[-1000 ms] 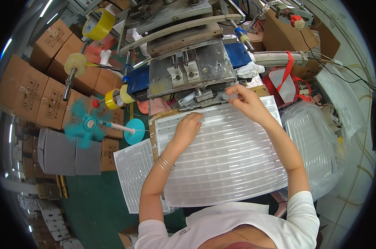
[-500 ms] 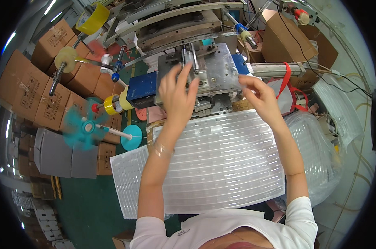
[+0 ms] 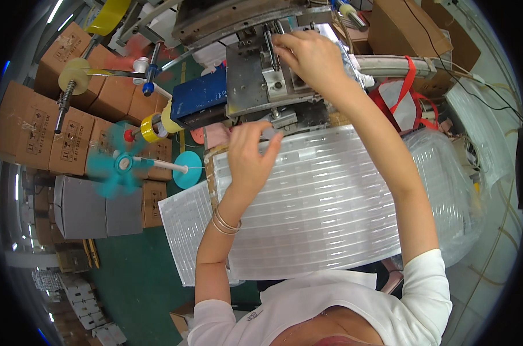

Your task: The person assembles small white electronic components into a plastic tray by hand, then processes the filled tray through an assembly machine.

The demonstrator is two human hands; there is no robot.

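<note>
My left hand point(image 3: 251, 154) is over the far left part of a stack of clear ribbed plastic sheets point(image 3: 313, 202). Its fingers curl about a small round greyish piece point(image 3: 269, 133), whose kind I cannot make out. Farther off, my right hand point(image 3: 316, 60) reaches over the metal machine bed point(image 3: 244, 81). Its thumb and fingers close together beside upright metal rods point(image 3: 271, 49) and a steel block point(image 3: 276, 82); the hand hides whatever may be between the fingertips.
A blue block point(image 3: 199, 98) juts from the machine's left, near a yellow tape roll point(image 3: 152, 128). A turquoise fan point(image 3: 123, 164) spins at left before stacked cartons point(image 3: 71, 144). At right are a red-strapped bag point(image 3: 403, 104) and a bulky clear plastic bag point(image 3: 440, 190).
My left hand has drawn back from the machine to the sheets' far edge. My right hand has moved left and farther away, to the metal rods. The view has shifted slightly.
</note>
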